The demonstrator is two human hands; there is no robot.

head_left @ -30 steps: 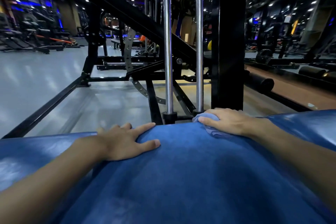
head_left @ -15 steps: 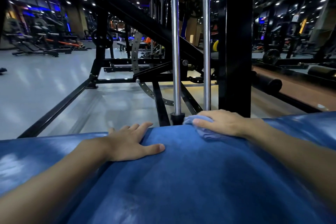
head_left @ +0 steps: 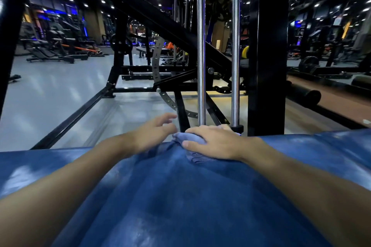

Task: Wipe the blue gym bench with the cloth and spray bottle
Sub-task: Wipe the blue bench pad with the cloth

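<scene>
The blue gym bench [head_left: 180, 196] fills the lower half of the head view, its padded surface shiny in patches. A bunched pale blue cloth [head_left: 183, 139] lies at the bench's far edge. My right hand [head_left: 212, 142] lies over the cloth, fingers spread across it and thumb against its near side. My left hand [head_left: 154, 132] hovers blurred just left of the cloth, lifted off the pad with its fingers loosely extended. No spray bottle is in view.
Right behind the bench's far edge stand two chrome guide rods [head_left: 201, 46] and a thick black upright post [head_left: 268, 50]. A black machine frame [head_left: 84, 104] slants across the grey floor [head_left: 50, 94] beyond. More gym machines stand far back.
My left hand has lifted off the bench and moved right toward the cloth. My right hand has slid left with the cloth along the far edge.
</scene>
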